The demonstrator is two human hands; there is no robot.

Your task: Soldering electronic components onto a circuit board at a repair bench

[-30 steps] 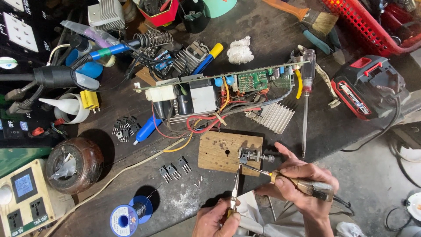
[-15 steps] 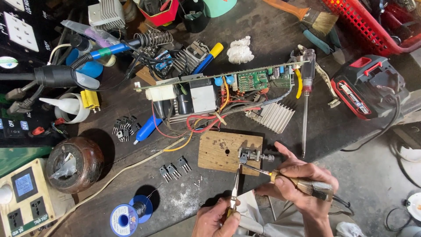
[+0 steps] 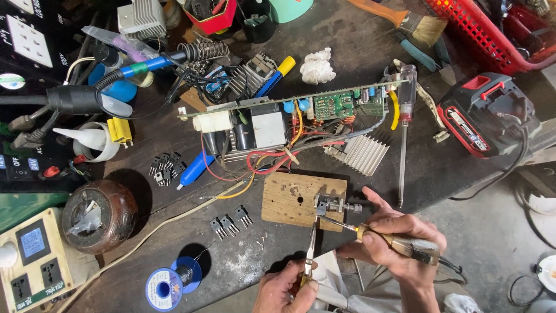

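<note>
- My right hand (image 3: 394, 240) is wrapped around the handle of a soldering iron (image 3: 399, 243), fingers (image 3: 405, 223) pressed together over it, with the metal tip reaching left toward a small part (image 3: 320, 207) on the wooden block (image 3: 292, 200).
- My left hand (image 3: 286, 290) sits at the bottom edge of the view, fingers pinching a pair of tweezers (image 3: 311, 252) that stand nearly upright, their points up at the same small part.
- The small part rests at the right edge of the wooden block, beside a little metal clamp (image 3: 339, 206) that sticks out to the right; tweezer points and iron tip meet there, though I cannot tell whether they actually touch it.
- The wooden block lies flat on the dark table (image 3: 359, 46), just below a tangle of red and yellow wires.
- Above it lies a long circuit board (image 3: 284, 116) tipped on its edge, with a ribbed heat sink (image 3: 362, 153) near its right end.
- A long screwdriver (image 3: 404, 136) with a clear handle lies upright just right of the heat sink, well clear of my right hand.
- Three small black components (image 3: 230, 220) lie left of the block, and a blue spool of solder (image 3: 165, 287) sits lower left.
- A red and black battery pack (image 3: 483, 113) rests at the right edge of the table.
</note>
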